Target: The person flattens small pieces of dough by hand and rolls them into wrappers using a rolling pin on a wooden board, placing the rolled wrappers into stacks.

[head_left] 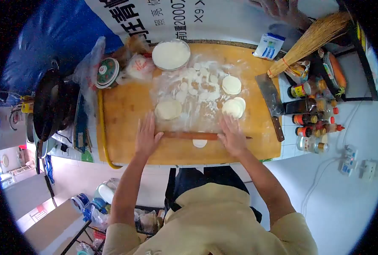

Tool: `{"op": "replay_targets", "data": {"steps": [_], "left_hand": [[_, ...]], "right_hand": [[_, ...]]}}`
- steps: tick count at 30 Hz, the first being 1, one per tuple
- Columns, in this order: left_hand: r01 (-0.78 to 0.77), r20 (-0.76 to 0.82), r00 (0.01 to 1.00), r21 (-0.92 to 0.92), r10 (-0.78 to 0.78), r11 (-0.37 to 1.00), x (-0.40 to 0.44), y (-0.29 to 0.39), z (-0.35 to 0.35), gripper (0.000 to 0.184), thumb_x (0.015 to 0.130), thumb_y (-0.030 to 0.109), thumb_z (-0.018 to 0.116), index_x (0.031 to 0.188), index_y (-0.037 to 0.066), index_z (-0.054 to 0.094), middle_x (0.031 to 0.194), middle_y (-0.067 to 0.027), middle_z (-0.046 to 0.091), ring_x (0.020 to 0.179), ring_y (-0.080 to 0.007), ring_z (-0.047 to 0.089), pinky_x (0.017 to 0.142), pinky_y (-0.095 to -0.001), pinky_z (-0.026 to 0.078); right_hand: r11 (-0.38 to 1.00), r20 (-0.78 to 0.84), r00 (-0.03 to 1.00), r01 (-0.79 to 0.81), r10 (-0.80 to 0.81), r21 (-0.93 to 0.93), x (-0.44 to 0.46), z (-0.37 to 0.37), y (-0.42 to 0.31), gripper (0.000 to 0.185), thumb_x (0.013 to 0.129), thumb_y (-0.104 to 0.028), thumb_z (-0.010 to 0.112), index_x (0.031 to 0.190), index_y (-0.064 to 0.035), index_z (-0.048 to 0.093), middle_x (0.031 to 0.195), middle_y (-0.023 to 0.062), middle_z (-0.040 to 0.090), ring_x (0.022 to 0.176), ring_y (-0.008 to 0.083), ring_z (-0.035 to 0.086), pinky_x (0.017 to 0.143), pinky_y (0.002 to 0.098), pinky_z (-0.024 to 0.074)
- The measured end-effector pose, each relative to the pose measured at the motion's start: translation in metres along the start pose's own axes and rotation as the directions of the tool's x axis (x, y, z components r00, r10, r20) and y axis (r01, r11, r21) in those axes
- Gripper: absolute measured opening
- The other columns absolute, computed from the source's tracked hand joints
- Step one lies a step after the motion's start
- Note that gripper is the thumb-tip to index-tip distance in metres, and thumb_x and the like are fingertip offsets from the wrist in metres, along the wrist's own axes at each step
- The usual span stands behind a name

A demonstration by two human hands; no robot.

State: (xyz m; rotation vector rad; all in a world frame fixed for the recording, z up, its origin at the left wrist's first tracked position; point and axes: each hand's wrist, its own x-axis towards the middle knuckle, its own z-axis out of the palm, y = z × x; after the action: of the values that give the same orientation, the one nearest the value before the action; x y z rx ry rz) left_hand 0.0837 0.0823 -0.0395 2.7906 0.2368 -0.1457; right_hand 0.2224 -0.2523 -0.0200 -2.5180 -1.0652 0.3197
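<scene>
Head view. Shows the left hand (147, 138) and the right hand (235, 139) laid open and flat over the rolling pin (182, 135), toward opposite ends, with fingers extended forward. Shows a small dough disc (199, 143) under the pin, poking out on its near side. Beyond the pin, shows pale dough (168, 109) at left, two dough stacks (232, 85) at right, and a powder-filled bowl (171, 69) farther off.
</scene>
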Motion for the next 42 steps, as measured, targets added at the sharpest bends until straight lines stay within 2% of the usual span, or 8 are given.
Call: {"op": "replay_targets", "data": {"steps": [15, 17, 20, 23, 28, 31, 33, 42], "left_hand": [[-0.089, -0.053, 0.994, 0.114, 0.096, 0.989, -0.042, 0.004, 0.001, 0.094, 0.079, 0.040, 0.065, 0.147, -0.002, 0.014, 0.154, -0.0203, 0.019, 0.142, -0.0313, 0.020, 0.116, -0.0497, 0.010], [0.015, 0.142, 0.989, 0.113, -0.031, 0.994, -0.061, 0.013, -0.004, 0.096, 0.078, 0.040, 0.067, 0.147, -0.002, 0.014, 0.154, -0.0203, 0.018, 0.142, -0.0316, 0.020, 0.116, -0.0505, 0.010], [0.036, 0.184, 0.981, 0.166, -0.067, 0.985, -0.065, 0.011, -0.001, 0.094, 0.080, 0.039, 0.064, 0.146, -0.003, 0.014, 0.154, -0.0197, 0.016, 0.143, -0.0315, 0.019, 0.116, -0.0507, 0.009], [0.062, -0.098, 0.994, 0.150, -0.048, 0.987, -0.015, 0.002, -0.004, 0.088, 0.083, 0.039, 0.060, 0.147, -0.001, 0.014, 0.154, -0.0190, 0.018, 0.143, -0.0315, 0.018, 0.116, -0.0512, 0.008], [-0.015, 0.072, 0.997, 0.033, 0.012, 0.999, -0.088, 0.013, 0.004, 0.089, 0.082, 0.037, 0.062, 0.147, 0.000, 0.014, 0.153, -0.0192, 0.020, 0.143, -0.0334, 0.018, 0.116, -0.0512, 0.008], [0.015, 0.151, 0.988, -0.005, -0.014, 1.000, -0.088, 0.007, 0.008, 0.093, 0.079, 0.035, 0.066, 0.148, 0.001, 0.014, 0.154, -0.0186, 0.020, 0.143, -0.0330, 0.017, 0.116, -0.0509, 0.007], [0.083, -0.065, 0.995, 0.125, -0.076, 0.989, -0.042, -0.004, 0.007, 0.099, 0.075, 0.038, 0.070, 0.147, 0.001, 0.015, 0.154, -0.0178, 0.019, 0.143, -0.0326, 0.018, 0.116, -0.0509, 0.008], [0.005, -0.004, 1.000, 0.043, -0.004, 0.999, -0.077, 0.003, 0.008, 0.086, 0.084, 0.041, 0.060, 0.146, -0.002, 0.018, 0.151, -0.0204, 0.026, 0.139, -0.0370, 0.025, 0.114, -0.0545, 0.013]], "right_hand": [[0.940, 0.107, 0.989, 0.129, -0.100, -0.314, -0.010, 0.001, 0.006, 0.073, 0.083, -0.037, 0.062, 0.139, 0.0018, 0.037, 0.147, 0.0189, 0.033, 0.138, 0.0353, 0.028, 0.114, 0.0477, 0.0201], [0.979, 0.297, 0.943, 0.183, -0.148, -0.094, -0.035, -0.005, 0.001, 0.075, 0.083, -0.039, 0.061, 0.140, 0.0014, 0.034, 0.149, 0.0149, 0.031, 0.137, 0.0345, 0.029, 0.114, 0.0479, 0.0207], [0.963, 0.175, 0.970, 0.199, -0.168, -0.179, -0.009, 0.003, 0.006, 0.074, 0.085, -0.042, 0.056, 0.142, -0.0012, 0.033, 0.150, 0.0129, 0.031, 0.139, 0.0318, 0.028, 0.114, 0.0470, 0.0198], [0.967, 0.114, 0.986, 0.147, -0.125, -0.209, 0.016, -0.003, 0.011, 0.072, 0.088, -0.045, 0.052, 0.143, -0.0033, 0.033, 0.151, 0.0114, 0.031, 0.140, 0.0291, 0.025, 0.115, 0.0466, 0.0175], [0.907, 0.151, 0.952, 0.302, -0.268, -0.295, -0.026, 0.003, 0.019, 0.070, 0.087, -0.041, 0.054, 0.142, -0.0021, 0.034, 0.152, 0.0117, 0.027, 0.140, 0.0291, 0.026, 0.114, 0.0469, 0.0199], [0.970, 0.218, 0.953, 0.232, -0.210, -0.078, -0.009, -0.010, 0.001, 0.069, 0.086, -0.037, 0.057, 0.140, -0.0008, 0.036, 0.153, 0.0136, 0.025, 0.139, 0.0299, 0.027, 0.113, 0.0461, 0.0216], [0.977, 0.125, 0.981, 0.165, -0.148, -0.136, 0.023, -0.004, 0.009, 0.073, 0.083, -0.037, 0.060, 0.140, 0.0000, 0.035, 0.152, 0.0160, 0.026, 0.139, 0.0316, 0.027, 0.114, 0.0452, 0.0221], [0.976, 0.137, 0.970, 0.211, -0.202, -0.054, -0.017, 0.003, 0.009, 0.075, 0.081, -0.036, 0.065, 0.140, -0.0005, 0.036, 0.149, 0.0179, 0.030, 0.138, 0.0345, 0.027, 0.114, 0.0463, 0.0207]]}}
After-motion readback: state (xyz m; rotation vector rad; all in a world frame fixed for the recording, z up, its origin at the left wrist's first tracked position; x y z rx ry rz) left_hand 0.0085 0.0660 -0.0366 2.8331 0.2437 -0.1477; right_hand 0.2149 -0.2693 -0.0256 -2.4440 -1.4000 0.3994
